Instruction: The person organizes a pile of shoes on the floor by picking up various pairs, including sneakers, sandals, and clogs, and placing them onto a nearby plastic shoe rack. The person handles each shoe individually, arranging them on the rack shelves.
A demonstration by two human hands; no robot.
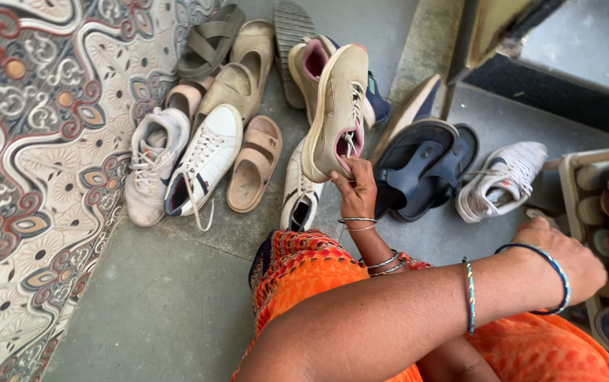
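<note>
My right hand (pixel 355 192) pinches the heel of a beige sneaker with a pink lining (pixel 336 106) and holds it up, toe pointing away, over the pile of shoes on the floor. My left arm crosses over in front. My left hand (pixel 564 256) rests by the edge of a wooden shoe rack (pixel 567 185) on the right, with its fingers curled down out of sight. Bangles ring both wrists. My knee in orange cloth (pixel 297 272) is just below the held shoe.
On the grey stone floor (pixel 156 297) lie two white sneakers (pixel 202 164), tan sandals (pixel 253 166), olive sandals (pixel 237 67), dark blue slippers (pixel 417 170) and a white sneaker (pixel 502 180). A patterned rug (pixel 28 163) covers the left side. The rack holds several pairs.
</note>
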